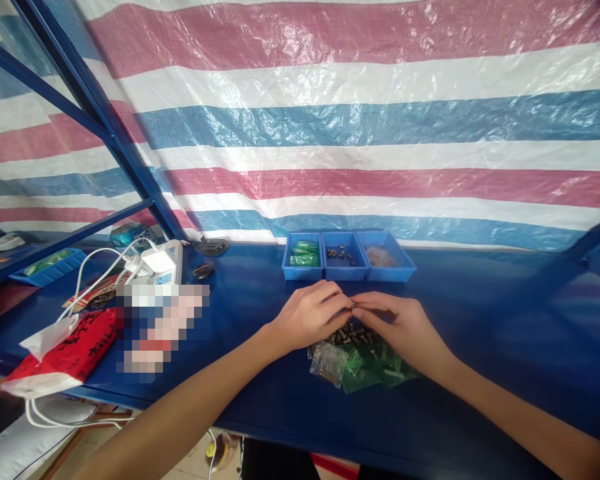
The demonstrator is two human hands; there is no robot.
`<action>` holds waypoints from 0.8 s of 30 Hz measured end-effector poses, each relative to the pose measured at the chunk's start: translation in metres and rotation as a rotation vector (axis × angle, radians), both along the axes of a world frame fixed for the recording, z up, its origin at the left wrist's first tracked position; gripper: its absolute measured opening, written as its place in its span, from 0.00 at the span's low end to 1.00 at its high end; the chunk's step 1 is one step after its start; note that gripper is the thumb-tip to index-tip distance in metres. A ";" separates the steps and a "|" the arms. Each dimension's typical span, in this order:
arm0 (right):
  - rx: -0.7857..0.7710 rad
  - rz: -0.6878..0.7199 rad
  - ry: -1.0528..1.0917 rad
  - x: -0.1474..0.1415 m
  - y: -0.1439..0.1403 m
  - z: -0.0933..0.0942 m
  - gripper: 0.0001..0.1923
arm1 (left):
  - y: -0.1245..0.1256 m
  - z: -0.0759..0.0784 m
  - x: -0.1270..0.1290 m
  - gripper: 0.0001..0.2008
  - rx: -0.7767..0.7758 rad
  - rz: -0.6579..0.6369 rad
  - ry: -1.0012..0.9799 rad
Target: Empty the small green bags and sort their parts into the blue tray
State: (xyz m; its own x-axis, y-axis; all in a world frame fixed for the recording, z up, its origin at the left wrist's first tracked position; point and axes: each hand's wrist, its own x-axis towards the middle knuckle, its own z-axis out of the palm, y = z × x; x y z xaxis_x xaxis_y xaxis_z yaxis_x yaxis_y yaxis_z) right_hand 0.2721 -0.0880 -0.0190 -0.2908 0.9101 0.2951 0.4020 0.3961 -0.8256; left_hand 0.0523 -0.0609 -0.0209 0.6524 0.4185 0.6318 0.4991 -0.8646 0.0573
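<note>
My left hand (pixel 314 312) and my right hand (pixel 394 321) meet fingertip to fingertip over the blue table. Both are closed in a pinch around a tiny metallic piece (pixel 353 305), too small to name and mostly covered by the fingers. Below them lies a pile of small dark and silvery metal parts (pixel 360 335). Against its near side rest a clear plastic bag (pixel 327 363) with small pieces inside and green plastic bags (pixel 363 368). Just beyond my hands stand three blue bins: one with green packets (pixel 304 253), one with small metal parts (pixel 341 255), one with clear bags (pixel 379 256).
At the left are a white power strip (pixel 174 261) with chargers and cables, a red packet (pixel 73 353) and a small black object (pixel 203 271). A blue metal frame (pixel 125 157) rises at the left. Striped sheeting (pixel 360 127) hangs behind the table (pixel 505 347).
</note>
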 end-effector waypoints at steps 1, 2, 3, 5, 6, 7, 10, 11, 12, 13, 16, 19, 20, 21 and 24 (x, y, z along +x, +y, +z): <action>-0.003 0.003 -0.008 0.000 0.000 0.001 0.12 | 0.000 -0.001 0.000 0.10 0.002 0.003 -0.003; -0.008 0.001 -0.011 0.000 0.000 0.001 0.12 | 0.000 -0.001 0.000 0.09 0.006 0.002 -0.006; -0.013 -0.006 -0.009 0.000 0.000 0.002 0.12 | 0.000 -0.002 0.000 0.09 0.008 0.001 -0.010; -0.019 -0.025 -0.005 0.000 0.001 0.003 0.12 | -0.001 -0.003 0.001 0.08 0.006 0.004 -0.019; -0.020 -0.027 -0.004 0.000 0.002 0.003 0.12 | -0.001 -0.003 0.001 0.08 0.000 0.007 -0.020; -0.018 -0.025 -0.002 0.000 0.002 0.003 0.12 | -0.001 -0.002 0.001 0.08 -0.010 0.013 -0.018; -0.022 0.003 0.011 0.000 0.002 0.004 0.12 | -0.002 -0.001 0.001 0.09 -0.050 0.030 0.005; -0.031 0.012 0.019 -0.001 0.002 0.004 0.11 | -0.002 -0.001 0.001 0.09 -0.061 0.032 0.011; -0.043 0.019 0.029 -0.001 0.001 0.004 0.11 | -0.002 -0.001 0.001 0.09 -0.070 0.031 0.016; -0.058 0.023 0.041 -0.002 0.001 0.003 0.11 | -0.002 0.000 0.001 0.09 -0.077 0.030 0.018; -0.113 0.031 0.085 -0.003 0.000 0.004 0.12 | -0.003 0.000 0.002 0.09 -0.079 0.031 0.019; -0.166 0.027 0.102 -0.002 0.001 0.006 0.14 | -0.004 0.001 0.002 0.10 -0.070 0.041 -0.003; -0.173 0.025 0.103 -0.002 0.002 0.006 0.15 | -0.004 0.002 0.002 0.09 -0.068 0.040 -0.011; -0.173 0.025 0.104 -0.001 0.003 0.006 0.16 | -0.004 0.002 0.002 0.09 -0.067 0.035 -0.014; -0.154 0.055 0.097 0.000 0.004 0.007 0.18 | -0.005 0.003 0.002 0.09 -0.060 0.021 0.001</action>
State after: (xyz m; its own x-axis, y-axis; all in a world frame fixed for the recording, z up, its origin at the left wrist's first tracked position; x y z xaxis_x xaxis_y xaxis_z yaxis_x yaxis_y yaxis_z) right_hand 0.2722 -0.0842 -0.0115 -0.3189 0.9301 0.1824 0.2989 0.2813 -0.9119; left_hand 0.0542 -0.0656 -0.0181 0.6436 0.4690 0.6048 0.5172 -0.8490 0.1081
